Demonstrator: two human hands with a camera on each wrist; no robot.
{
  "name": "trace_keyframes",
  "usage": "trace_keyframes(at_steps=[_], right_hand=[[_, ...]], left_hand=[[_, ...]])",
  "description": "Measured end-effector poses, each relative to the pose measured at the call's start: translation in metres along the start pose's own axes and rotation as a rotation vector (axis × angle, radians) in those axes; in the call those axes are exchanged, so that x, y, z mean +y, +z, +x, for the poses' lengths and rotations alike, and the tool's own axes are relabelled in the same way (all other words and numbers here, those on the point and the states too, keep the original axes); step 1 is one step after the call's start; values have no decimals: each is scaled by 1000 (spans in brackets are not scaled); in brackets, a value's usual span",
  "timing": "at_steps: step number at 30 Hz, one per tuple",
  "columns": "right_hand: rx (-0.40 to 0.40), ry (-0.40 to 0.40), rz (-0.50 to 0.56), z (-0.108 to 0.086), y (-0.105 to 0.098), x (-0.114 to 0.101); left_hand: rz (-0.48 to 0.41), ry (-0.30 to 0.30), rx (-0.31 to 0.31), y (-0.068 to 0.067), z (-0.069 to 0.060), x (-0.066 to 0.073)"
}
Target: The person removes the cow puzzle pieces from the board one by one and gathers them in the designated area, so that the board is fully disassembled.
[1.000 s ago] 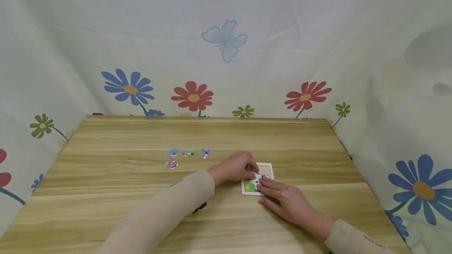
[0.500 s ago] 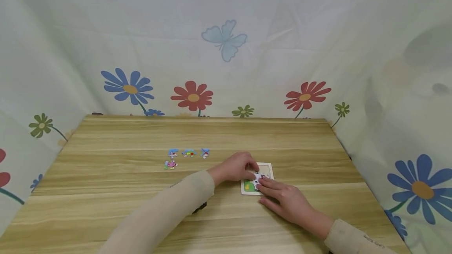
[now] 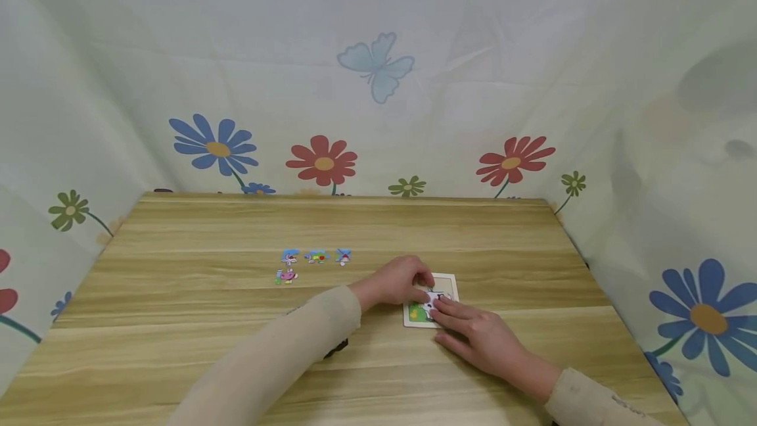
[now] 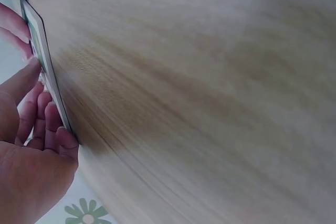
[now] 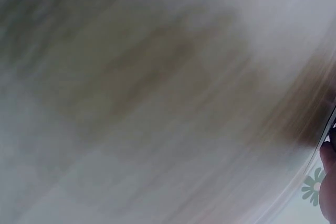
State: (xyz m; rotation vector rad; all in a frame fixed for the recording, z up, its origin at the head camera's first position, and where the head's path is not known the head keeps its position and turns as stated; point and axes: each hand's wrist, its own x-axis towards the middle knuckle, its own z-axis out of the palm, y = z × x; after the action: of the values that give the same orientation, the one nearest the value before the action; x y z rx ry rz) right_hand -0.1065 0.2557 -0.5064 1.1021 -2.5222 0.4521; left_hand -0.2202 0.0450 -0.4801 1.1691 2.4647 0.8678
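In the head view, your curled left hand [image 3: 396, 281] seems to pinch the white puzzle piece [image 3: 430, 307]; your right hand [image 3: 487, 344] rests straight fingers on it, over the frame [image 3: 420, 325], nearer the tabletop's [image 3: 236, 294] right edge than its left. In the left wrist view, your thumb lies against the frame's face; uneven pressure could tilt the piece or slide the frame. The right wrist view barely catches your hand.

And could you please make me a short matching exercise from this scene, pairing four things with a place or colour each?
1. puzzle frame
2. pink loose puzzle piece
3. central butterfly print
4. left sleeve

A. pale blue
B. beige
C. lying flat on the wooden table, apart from the puzzle frame
D. partly covered by the left hand and right hand

Pairs: 1-D, 2-C, 3-A, 4-B
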Motion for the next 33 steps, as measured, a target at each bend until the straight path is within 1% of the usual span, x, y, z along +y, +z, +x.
trace_keyframes(at_steps=[9, 17, 23, 28, 33], right_hand=[[-25, 28, -32, -6, -4, 2], [-12, 48, -27, -7, -2, 3], [-10, 47, -27, -7, -3, 3], [-11, 50, -30, -7, -3, 3], [-15, 58, -36, -9, -2, 3]], left_hand=[[-8, -42, -16, 0, 0, 0], [-6, -43, -11, -1, -1, 1], [-1, -57, 5, 0, 0, 4], [-24, -63, 16, 2, 1, 5], [-61, -51, 30, 3, 2, 4]])
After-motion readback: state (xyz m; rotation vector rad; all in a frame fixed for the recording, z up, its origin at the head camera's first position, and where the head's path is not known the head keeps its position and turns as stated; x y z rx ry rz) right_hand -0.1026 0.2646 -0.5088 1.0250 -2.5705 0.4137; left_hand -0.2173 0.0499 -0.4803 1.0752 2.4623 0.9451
